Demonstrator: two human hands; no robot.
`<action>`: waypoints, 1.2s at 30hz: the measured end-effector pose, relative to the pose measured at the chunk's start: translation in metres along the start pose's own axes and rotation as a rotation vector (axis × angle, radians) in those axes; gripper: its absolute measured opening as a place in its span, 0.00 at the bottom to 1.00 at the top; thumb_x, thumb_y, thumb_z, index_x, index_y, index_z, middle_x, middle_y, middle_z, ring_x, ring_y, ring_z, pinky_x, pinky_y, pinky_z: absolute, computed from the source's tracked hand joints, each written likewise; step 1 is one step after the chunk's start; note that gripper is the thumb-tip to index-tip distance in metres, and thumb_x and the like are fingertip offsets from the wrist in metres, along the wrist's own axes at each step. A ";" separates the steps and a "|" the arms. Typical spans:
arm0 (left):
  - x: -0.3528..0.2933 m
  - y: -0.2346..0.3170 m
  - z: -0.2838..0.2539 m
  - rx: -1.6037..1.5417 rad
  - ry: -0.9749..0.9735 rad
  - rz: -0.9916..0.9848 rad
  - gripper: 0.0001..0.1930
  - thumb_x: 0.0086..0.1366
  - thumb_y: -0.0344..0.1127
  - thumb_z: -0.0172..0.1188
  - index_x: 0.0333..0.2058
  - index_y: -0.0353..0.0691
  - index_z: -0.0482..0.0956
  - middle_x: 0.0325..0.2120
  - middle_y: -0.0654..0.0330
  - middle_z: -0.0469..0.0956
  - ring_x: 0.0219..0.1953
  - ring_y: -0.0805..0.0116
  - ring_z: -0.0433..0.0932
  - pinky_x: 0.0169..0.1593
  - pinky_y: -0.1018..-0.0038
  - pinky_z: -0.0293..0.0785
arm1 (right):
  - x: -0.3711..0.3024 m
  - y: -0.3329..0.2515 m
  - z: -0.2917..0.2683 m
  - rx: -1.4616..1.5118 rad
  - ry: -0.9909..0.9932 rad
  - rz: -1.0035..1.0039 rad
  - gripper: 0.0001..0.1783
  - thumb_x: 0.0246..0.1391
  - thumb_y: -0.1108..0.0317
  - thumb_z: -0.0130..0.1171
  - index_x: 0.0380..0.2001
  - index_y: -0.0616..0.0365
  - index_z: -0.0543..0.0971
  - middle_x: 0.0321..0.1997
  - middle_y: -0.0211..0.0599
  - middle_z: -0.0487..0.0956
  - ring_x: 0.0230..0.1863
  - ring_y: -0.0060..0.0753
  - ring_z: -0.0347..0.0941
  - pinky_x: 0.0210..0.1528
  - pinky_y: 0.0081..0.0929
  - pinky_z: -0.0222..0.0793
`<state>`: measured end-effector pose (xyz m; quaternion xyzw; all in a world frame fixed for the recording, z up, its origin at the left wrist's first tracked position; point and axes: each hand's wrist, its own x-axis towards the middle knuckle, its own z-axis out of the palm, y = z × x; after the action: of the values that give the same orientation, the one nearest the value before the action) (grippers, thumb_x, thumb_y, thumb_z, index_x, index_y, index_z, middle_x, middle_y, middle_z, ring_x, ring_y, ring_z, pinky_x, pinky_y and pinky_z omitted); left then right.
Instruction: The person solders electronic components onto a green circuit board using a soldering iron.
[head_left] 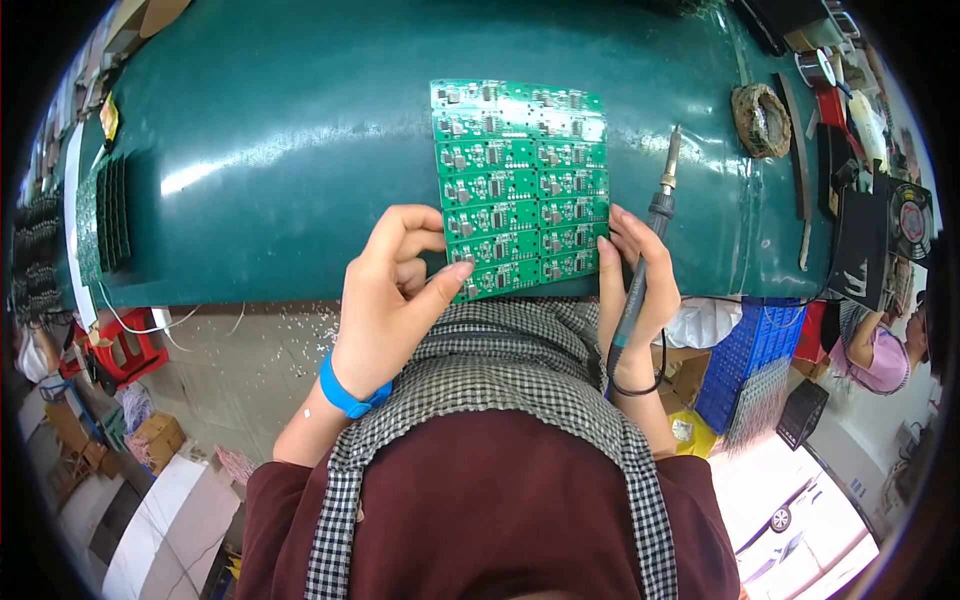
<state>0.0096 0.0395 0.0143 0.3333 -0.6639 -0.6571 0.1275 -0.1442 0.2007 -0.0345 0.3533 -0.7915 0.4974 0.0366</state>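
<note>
A green panel of circuit boards [525,190], laid out in two columns with several rows of small parts, is held in front of me over the near part of the table. My left hand [398,275], with a blue band at its wrist, grips the panel's lower left edge, thumb on top. At the lower right edge, the fingers of my right hand [640,268] pinch the panel. That same hand also carries a soldering iron [660,210], its tip pointing away from me and its cord running down past the wrist.
The table is green [300,110]. At its left stands a stack of circuit boards [112,215]. On the right are a round brown dish [762,120], a solder spool [815,68] and a small fan [910,220]. A blue crate [745,350] stands below; another person [875,355] is at far right.
</note>
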 end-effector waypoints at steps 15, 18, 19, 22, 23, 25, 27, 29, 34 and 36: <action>0.007 -0.014 0.001 -0.039 0.006 -0.011 0.15 0.65 0.21 0.52 0.49 0.35 0.63 0.39 0.56 0.79 0.36 0.77 0.76 0.38 0.81 0.72 | -0.003 0.004 -0.002 0.085 0.066 -0.064 0.20 0.46 0.83 0.63 0.44 0.61 0.74 0.45 0.49 0.79 0.44 0.41 0.78 0.47 0.31 0.74; 0.007 -0.016 0.000 -0.129 0.015 -0.017 0.16 0.64 0.21 0.53 0.50 0.34 0.63 0.40 0.56 0.78 0.39 0.76 0.76 0.40 0.81 0.73 | -0.007 0.003 -0.003 0.128 0.072 -0.108 0.22 0.46 0.84 0.63 0.45 0.59 0.72 0.46 0.53 0.78 0.44 0.44 0.78 0.47 0.34 0.75; 0.008 -0.015 0.001 -0.129 0.018 -0.002 0.16 0.64 0.21 0.53 0.50 0.34 0.63 0.40 0.56 0.78 0.39 0.76 0.76 0.40 0.81 0.73 | -0.007 0.004 -0.003 0.158 0.091 -0.131 0.23 0.46 0.85 0.62 0.45 0.59 0.71 0.46 0.53 0.78 0.44 0.45 0.78 0.46 0.35 0.75; 0.005 -0.015 0.002 -0.122 0.011 -0.008 0.21 0.64 0.20 0.53 0.56 0.33 0.63 0.43 0.54 0.78 0.43 0.74 0.77 0.45 0.79 0.74 | -0.009 0.005 -0.005 0.157 0.089 -0.150 0.24 0.46 0.85 0.62 0.46 0.58 0.69 0.47 0.55 0.77 0.44 0.46 0.78 0.46 0.36 0.75; 0.006 -0.016 0.002 -0.122 0.014 0.010 0.21 0.64 0.20 0.53 0.56 0.33 0.63 0.43 0.54 0.78 0.43 0.74 0.77 0.45 0.79 0.74 | -0.009 0.006 -0.006 0.157 0.087 -0.148 0.24 0.46 0.85 0.62 0.46 0.58 0.69 0.47 0.54 0.77 0.44 0.46 0.78 0.46 0.36 0.75; 0.005 -0.018 0.001 -0.222 -0.013 0.045 0.22 0.64 0.20 0.53 0.56 0.32 0.63 0.44 0.53 0.77 0.43 0.73 0.76 0.45 0.79 0.74 | -0.010 0.008 -0.007 0.141 0.083 -0.168 0.24 0.46 0.85 0.62 0.46 0.58 0.69 0.48 0.54 0.77 0.44 0.46 0.78 0.46 0.36 0.75; 0.005 -0.017 0.000 -0.257 -0.028 0.050 0.22 0.64 0.19 0.52 0.57 0.32 0.63 0.45 0.52 0.76 0.44 0.73 0.76 0.45 0.79 0.74 | -0.010 0.009 -0.009 0.135 -0.001 -0.154 0.26 0.48 0.87 0.58 0.50 0.58 0.66 0.53 0.57 0.73 0.51 0.44 0.74 0.51 0.35 0.73; 0.006 -0.017 0.000 -0.290 -0.046 0.056 0.22 0.63 0.19 0.53 0.56 0.32 0.64 0.45 0.52 0.76 0.45 0.73 0.76 0.46 0.79 0.74 | -0.008 0.010 -0.008 0.139 0.001 -0.156 0.25 0.49 0.86 0.59 0.50 0.58 0.67 0.53 0.55 0.73 0.51 0.43 0.74 0.51 0.35 0.73; 0.005 -0.015 0.002 -0.341 -0.056 0.085 0.21 0.63 0.19 0.54 0.54 0.30 0.65 0.45 0.53 0.76 0.46 0.72 0.75 0.48 0.78 0.74 | -0.001 0.009 -0.008 0.094 0.023 -0.145 0.23 0.47 0.84 0.61 0.47 0.59 0.69 0.50 0.55 0.75 0.48 0.45 0.76 0.49 0.35 0.74; 0.005 -0.016 0.000 -0.349 -0.072 0.090 0.21 0.62 0.20 0.55 0.55 0.29 0.65 0.46 0.53 0.76 0.47 0.71 0.75 0.48 0.77 0.74 | -0.001 0.006 -0.008 0.064 0.053 -0.151 0.21 0.46 0.83 0.63 0.44 0.59 0.70 0.46 0.54 0.77 0.44 0.46 0.78 0.45 0.35 0.75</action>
<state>0.0102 0.0374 -0.0020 0.2523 -0.5582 -0.7674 0.1891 -0.1494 0.2099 -0.0357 0.3997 -0.7451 0.5273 0.0836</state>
